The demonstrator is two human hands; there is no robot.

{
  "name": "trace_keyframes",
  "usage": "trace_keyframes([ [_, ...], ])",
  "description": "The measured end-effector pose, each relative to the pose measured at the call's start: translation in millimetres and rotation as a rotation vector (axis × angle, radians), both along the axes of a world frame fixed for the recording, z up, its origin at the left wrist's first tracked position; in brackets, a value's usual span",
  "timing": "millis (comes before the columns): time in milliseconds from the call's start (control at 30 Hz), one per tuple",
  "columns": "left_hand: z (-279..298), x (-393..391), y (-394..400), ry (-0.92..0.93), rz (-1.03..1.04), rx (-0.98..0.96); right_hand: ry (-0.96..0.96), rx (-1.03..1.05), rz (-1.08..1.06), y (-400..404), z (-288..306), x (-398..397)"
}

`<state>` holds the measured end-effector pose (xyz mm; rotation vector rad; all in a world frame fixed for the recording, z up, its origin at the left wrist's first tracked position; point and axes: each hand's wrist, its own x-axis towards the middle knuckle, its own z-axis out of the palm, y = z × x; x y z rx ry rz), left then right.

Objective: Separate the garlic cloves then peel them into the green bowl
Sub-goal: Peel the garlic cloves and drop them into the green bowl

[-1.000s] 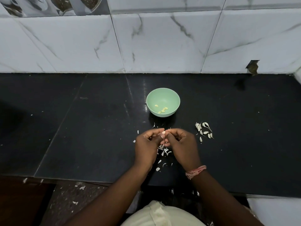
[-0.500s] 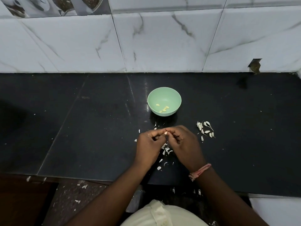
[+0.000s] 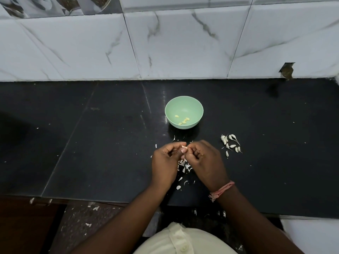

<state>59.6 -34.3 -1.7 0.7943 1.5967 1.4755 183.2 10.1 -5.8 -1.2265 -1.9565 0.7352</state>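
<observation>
Black stone forms the tabletop (image 3: 102, 143). Above it, the left hand (image 3: 166, 163) and right hand (image 3: 205, 161) meet, fingers (image 3: 177, 145) of both curled and pinching one garlic clove (image 3: 184, 147) at the fingertips. Only a small tip of the clove shows; its long axis cannot be determined. Beyond the fingers stands the green bowl (image 3: 197, 109) holding peeled cloves (image 3: 184, 121). Right of the fingers lie unpeeled cloves (image 3: 230, 143), tails mostly pointing right. Skin scraps (image 3: 184, 166) lie beneath the fingers.
</observation>
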Motion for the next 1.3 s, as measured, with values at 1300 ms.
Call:
trace_keyframes([
  [1300, 4, -11, 19, -0.546, -0.125, -0.108, 0.370, -0.524, 0.012, 14, 5, 5],
])
